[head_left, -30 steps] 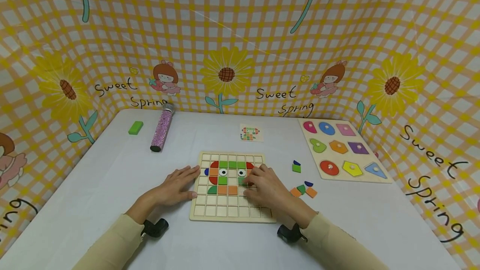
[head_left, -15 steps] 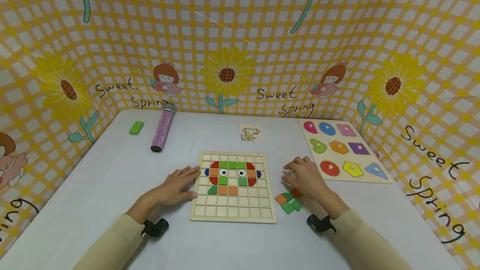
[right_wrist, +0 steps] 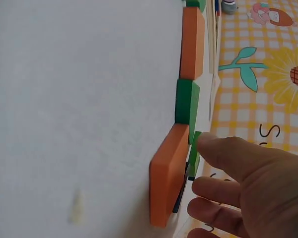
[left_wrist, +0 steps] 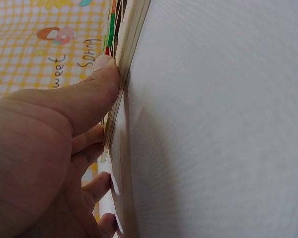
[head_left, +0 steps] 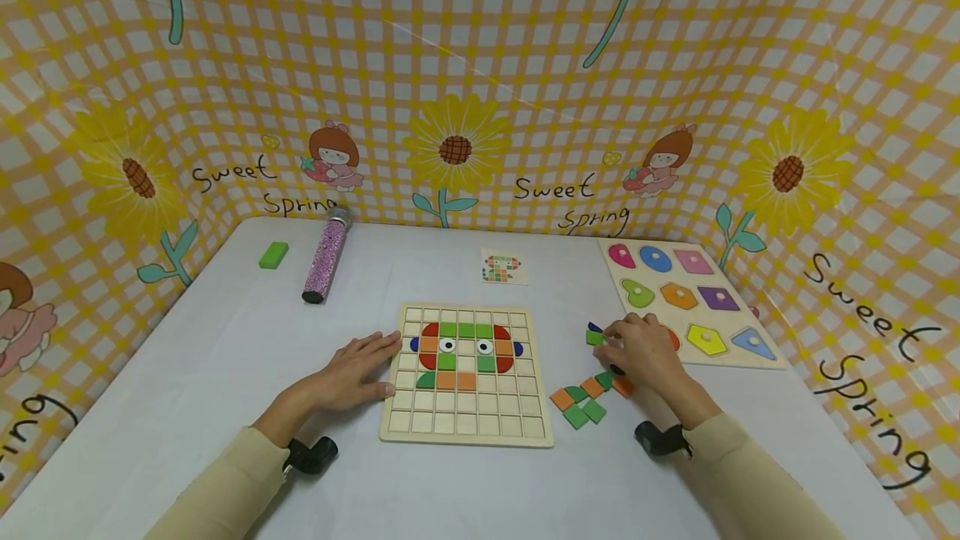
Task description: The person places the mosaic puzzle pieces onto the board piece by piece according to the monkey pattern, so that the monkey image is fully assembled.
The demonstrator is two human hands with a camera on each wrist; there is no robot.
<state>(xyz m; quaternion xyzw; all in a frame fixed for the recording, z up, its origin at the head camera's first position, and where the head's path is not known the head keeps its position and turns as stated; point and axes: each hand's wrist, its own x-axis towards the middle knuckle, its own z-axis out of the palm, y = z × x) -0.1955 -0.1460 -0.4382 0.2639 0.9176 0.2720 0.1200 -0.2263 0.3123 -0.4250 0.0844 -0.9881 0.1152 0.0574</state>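
Observation:
My left hand (head_left: 348, 373) rests with straight fingers against the left edge of a wooden grid board (head_left: 487, 425). In the left wrist view its thumb (left_wrist: 102, 74) lies at the board's rim. On the board, red, orange, green and blue tiles and two eye tiles form a face. Right of the board, my right hand (head_left: 648, 361) is over the loose tiles, its thumb and fingertips at a green square tile (head_left: 593, 338) with a dark blue half-circle tile (head_left: 594, 327) behind it. In the right wrist view its fingers (right_wrist: 216, 191) are apart from the thumb, beside an orange tile (right_wrist: 164, 183).
Several loose green and orange tiles (head_left: 576, 417) lie beside the board's right edge. A picture card (head_left: 522, 275) lies behind the board. A shape puzzle board (head_left: 660, 307) stands at the right, partly behind my right hand. At the back left are a glittery pink microphone (head_left: 324, 261) and a green block (head_left: 273, 255).
My right hand has left the grid board and moved right to the loose tiles, uncovering the face's right side with a blue half-circle tile at its edge. The left hand stays put.

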